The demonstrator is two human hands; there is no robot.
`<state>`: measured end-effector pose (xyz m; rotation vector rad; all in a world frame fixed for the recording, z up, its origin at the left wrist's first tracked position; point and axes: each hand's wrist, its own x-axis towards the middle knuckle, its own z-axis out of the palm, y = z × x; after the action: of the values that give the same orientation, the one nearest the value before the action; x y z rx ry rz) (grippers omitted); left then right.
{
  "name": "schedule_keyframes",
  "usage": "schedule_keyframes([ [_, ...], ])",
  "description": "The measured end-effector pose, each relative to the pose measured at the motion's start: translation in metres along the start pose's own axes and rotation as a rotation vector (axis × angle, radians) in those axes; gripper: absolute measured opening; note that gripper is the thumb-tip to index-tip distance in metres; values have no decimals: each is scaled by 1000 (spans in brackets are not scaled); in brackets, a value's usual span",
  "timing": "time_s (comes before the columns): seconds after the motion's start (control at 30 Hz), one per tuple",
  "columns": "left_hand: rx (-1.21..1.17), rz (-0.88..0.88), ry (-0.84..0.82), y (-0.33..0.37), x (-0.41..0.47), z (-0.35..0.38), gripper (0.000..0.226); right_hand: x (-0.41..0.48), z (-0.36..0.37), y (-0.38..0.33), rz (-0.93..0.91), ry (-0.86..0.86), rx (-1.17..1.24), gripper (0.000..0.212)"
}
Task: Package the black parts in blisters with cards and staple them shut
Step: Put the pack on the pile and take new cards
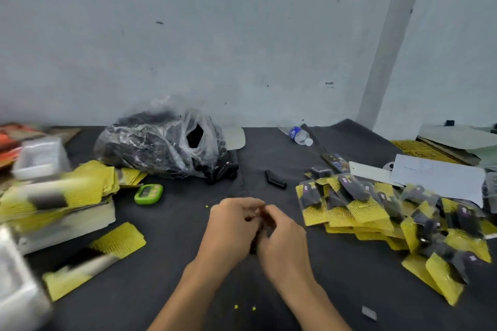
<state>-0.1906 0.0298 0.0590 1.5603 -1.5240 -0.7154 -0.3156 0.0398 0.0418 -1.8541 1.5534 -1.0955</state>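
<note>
My left hand (pixel 231 226) and my right hand (pixel 282 239) meet over the middle of the dark table (pixel 166 271), fingers curled around a small black part (pixel 265 226) that is mostly hidden between them. A loose black part (pixel 274 179) lies further back, past my hands. A clear plastic bag (pixel 161 142) full of black parts sits at the back, with a few spilled at its mouth (pixel 223 170). Finished yellow-carded blister packs (pixel 390 212) are heaped at the right. Yellow cards (pixel 88 183) are stacked at the left, and one blister with a card (pixel 94 258) lies at the front left.
A green timer (pixel 148 193) lies left of centre. A water bottle (pixel 300 136) lies at the back. White papers (pixel 435 174) and a yellow crate (pixel 422 150) are at the far right. Clear blister trays (pixel 40 156) stand at the far left. The wall closes the back.
</note>
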Motion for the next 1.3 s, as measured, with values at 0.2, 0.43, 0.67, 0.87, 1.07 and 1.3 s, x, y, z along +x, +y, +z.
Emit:
schedule_keyframes([
  [0.2,350,-81,300,-12,-39,-117,17,-12,67,-95,-201,-192,116,26],
  [0.43,360,-103,623,-54,-108,-228,21,-30,150,-194,-271,-435,245,24],
  [0.67,386,-440,772,-119,-134,-308,51,-50,215,-244,-282,-630,-42,43],
  [0.87,160,-433,796,-132,-132,-315,69,-52,216,-253,-389,-381,-251,29],
  [1.07,-113,-192,996,-97,-126,-317,58,-34,196,-253,-372,-328,214,18],
  [1.3,-183,-169,681,-48,-106,-278,25,-4,141,-185,-202,-255,325,20],
])
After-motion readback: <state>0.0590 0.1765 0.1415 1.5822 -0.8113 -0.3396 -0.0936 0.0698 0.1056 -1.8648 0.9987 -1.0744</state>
